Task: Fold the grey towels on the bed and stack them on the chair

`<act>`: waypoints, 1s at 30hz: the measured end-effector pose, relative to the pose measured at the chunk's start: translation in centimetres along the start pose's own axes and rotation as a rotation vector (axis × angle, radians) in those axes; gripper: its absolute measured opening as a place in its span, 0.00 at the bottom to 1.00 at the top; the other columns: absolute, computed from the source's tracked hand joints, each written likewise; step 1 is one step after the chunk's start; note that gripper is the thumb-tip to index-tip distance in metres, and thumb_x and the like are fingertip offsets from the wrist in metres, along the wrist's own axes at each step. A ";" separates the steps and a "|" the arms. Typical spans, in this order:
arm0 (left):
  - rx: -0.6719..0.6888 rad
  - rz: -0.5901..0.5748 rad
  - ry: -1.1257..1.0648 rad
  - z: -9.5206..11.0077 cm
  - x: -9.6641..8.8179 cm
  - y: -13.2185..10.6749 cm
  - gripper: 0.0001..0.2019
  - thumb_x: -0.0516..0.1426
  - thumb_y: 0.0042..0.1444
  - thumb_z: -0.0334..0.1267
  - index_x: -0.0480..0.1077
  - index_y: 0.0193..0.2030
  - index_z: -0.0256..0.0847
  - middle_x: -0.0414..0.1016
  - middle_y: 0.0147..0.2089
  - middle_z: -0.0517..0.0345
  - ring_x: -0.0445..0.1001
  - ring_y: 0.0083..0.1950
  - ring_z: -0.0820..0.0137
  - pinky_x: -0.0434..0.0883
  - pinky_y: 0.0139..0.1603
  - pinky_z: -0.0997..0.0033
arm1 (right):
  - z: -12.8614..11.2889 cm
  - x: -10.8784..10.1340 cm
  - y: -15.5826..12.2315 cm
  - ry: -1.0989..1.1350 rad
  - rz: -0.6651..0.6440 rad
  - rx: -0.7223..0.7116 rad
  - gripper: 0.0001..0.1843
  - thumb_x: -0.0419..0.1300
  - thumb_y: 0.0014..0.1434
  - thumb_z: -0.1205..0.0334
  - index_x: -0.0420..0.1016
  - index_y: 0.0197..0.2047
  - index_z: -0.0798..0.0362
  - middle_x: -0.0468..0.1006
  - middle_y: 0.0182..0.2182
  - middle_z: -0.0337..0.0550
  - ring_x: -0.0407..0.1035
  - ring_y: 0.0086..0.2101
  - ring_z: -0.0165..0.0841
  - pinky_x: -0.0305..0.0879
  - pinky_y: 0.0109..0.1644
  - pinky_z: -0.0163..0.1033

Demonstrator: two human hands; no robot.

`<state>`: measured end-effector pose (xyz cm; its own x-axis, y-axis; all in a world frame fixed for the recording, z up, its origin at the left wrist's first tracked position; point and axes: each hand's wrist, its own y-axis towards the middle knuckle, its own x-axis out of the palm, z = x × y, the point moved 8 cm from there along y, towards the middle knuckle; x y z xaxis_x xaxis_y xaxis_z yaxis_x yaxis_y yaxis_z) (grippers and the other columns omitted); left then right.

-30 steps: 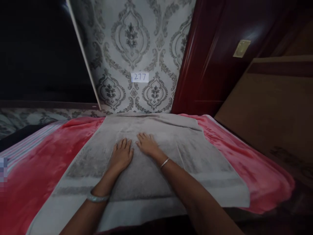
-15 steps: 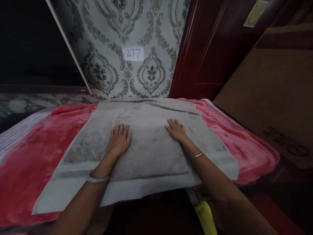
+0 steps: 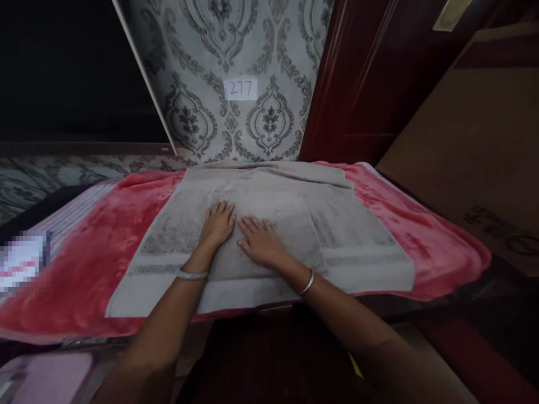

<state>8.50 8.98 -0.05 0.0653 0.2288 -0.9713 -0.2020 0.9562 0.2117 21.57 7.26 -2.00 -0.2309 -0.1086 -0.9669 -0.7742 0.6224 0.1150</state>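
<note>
A grey towel [image 3: 357, 224] lies spread over a red plush blanket [image 3: 105, 252], with a smooth pale band along its near edge and some wrinkles at its far edge. My left hand [image 3: 218, 223] rests palm down near the towel's middle, its fingers stretched out. Close on its right, my right hand [image 3: 259, 240] also lies flat on the towel with fingers spread. Both hands touch the cloth and hold nothing. A bracelet circles each wrist.
Behind the surface is a patterned wall with a paper label [image 3: 241, 88] reading 277. A dark screen [image 3: 76, 73] stands at the left. To the right are a dark red door [image 3: 357, 84] and a large cardboard box [image 3: 475, 129]. A striped cloth [image 3: 84, 210] shows at the left.
My right hand has slid left across the towel, toward my left hand. The view has shifted, so the screen shows further right and a blurred white item appears at the left.
</note>
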 end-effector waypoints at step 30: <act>0.065 -0.010 0.077 2.9 -0.4 -11.2 0.29 0.45 0.70 0.42 0.58 0.74 0.34 0.53 0.77 0.40 0.51 0.79 0.53 0.51 0.76 0.40 | -2.1 -0.2 -5.2 -0.036 0.028 0.006 0.33 0.43 0.73 0.56 0.52 0.77 0.58 0.48 0.76 0.49 0.40 0.74 0.42 0.40 0.75 0.59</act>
<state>13.62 -1.33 -1.70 -0.0091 0.2070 -0.9783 -0.1373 0.9688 0.2062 24.37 2.39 -1.91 -0.2304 -0.0631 -0.9711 -0.7642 0.6296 0.1404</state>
